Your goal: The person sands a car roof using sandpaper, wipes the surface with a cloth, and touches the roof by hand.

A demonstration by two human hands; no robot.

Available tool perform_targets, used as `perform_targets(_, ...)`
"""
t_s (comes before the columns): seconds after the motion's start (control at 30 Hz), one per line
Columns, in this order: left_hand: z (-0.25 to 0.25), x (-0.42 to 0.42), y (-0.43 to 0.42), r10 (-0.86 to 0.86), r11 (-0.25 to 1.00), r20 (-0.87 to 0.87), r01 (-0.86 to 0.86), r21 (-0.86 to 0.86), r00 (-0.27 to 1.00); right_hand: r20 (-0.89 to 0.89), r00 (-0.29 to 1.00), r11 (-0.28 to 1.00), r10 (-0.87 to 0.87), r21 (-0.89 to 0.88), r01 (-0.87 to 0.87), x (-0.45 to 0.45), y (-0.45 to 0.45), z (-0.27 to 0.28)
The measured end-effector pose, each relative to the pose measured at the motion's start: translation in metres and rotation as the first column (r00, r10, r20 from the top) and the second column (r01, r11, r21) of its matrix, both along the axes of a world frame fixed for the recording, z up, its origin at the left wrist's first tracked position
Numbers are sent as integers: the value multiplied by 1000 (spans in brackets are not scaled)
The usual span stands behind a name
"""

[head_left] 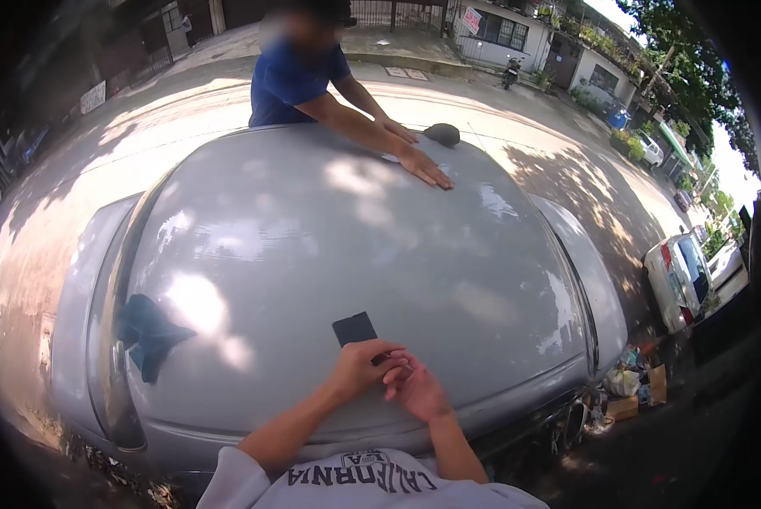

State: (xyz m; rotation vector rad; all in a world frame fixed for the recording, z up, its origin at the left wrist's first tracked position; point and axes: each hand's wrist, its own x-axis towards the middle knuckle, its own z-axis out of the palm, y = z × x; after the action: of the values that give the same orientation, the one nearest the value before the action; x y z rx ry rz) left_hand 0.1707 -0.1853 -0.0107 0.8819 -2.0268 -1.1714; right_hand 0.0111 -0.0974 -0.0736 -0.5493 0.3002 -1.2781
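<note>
Low over the near part of the grey car roof (312, 271), my left hand (362, 366) is closed on a dark rectangular sheet (355, 329) that looks like sandpaper. The sheet sticks out beyond my fingers toward the far side. My right hand (420, 392) meets the left, its fingers curled and close to the left fingertips; what they may pinch is too small to make out. A dark teal cloth (150, 333) lies crumpled on the left edge of the roof.
Across the roof a person in a blue shirt (283, 81) presses both hands (427, 165) on the surface, near a dark rounded object (441, 134). Cardboard and bags (630, 386) lie on the ground at right. A white car (684, 276) is parked beyond.
</note>
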Motion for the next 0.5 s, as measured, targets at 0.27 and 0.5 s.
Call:
perform_targets(0.27, -2, 0, -7, 30, 980, -59, -41, -194, 998, 2, 1000, 999, 24, -35, -24, 0, -4, 0)
perform_targets(0.5, -5, -1, -8, -29, 972, -44, 18, -233, 999, -35, 999, 1000, 7, -24, -7, 3, -1, -2)
